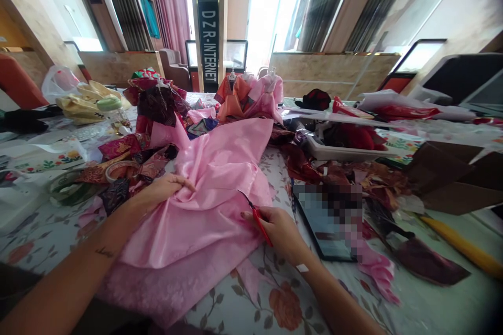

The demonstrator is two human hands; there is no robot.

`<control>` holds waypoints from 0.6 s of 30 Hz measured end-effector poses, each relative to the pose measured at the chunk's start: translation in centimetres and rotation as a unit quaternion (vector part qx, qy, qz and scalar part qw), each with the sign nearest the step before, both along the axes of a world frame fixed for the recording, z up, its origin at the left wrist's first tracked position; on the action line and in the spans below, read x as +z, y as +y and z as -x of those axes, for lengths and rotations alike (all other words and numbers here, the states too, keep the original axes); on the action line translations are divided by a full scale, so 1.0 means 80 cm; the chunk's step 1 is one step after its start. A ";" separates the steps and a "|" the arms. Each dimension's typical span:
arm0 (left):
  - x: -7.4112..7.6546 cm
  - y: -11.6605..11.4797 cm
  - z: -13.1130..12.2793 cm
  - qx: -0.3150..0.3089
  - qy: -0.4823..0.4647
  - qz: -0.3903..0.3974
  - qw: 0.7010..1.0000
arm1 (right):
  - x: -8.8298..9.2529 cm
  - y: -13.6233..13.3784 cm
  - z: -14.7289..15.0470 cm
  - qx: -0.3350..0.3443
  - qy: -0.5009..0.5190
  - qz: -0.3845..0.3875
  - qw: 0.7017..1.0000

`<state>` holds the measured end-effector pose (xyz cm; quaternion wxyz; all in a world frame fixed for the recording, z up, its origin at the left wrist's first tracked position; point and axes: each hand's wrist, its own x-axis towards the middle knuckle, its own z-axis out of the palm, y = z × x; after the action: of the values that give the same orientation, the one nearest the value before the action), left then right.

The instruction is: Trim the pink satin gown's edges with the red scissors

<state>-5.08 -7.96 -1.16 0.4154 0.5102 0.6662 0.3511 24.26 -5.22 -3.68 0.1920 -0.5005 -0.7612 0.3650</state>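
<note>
A large sheet of shiny pink satin fabric (pixel 220 167) lies rumpled over the table in front of me. My left hand (pixel 168 185) is closed on a fold near the fabric's left side, pinching it between thumb and fingers. In my right hand (pixel 277 230) is a pair of red-handled scissors (pixel 260 224), its dark blades reaching left onto the satin. A slit or crease line runs left from the blade tips; I cannot tell which. Duller pink cloth (pixel 157 293) shows beneath the satin at the near edge.
Small dressed figures (pixel 269 91) stand at the back. A tablet (pixel 326 225) lies right of my right hand, among brown and pink scraps. Further right are an open cardboard box (pixel 448 177) and a white tray (pixel 346 154). Tape rolls (pixel 73 185) and patterned scraps lie on the left.
</note>
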 end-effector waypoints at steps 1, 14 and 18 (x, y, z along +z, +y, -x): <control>0.000 -0.001 -0.003 -0.027 -0.033 0.026 0.999 | 0.000 0.000 0.000 -0.001 0.002 0.000 1.000; 0.003 0.033 -0.021 -0.035 -0.165 0.049 0.984 | -0.008 0.002 -0.001 -0.012 0.023 0.003 1.000; -0.001 0.033 -0.035 0.031 -0.242 0.049 0.969 | -0.009 0.001 0.000 -0.016 0.021 0.002 1.000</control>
<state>-2.28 -5.30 -1.26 0.5781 0.3683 0.5776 0.4434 24.29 -5.10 -4.36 0.2125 -0.5050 -0.7482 0.3743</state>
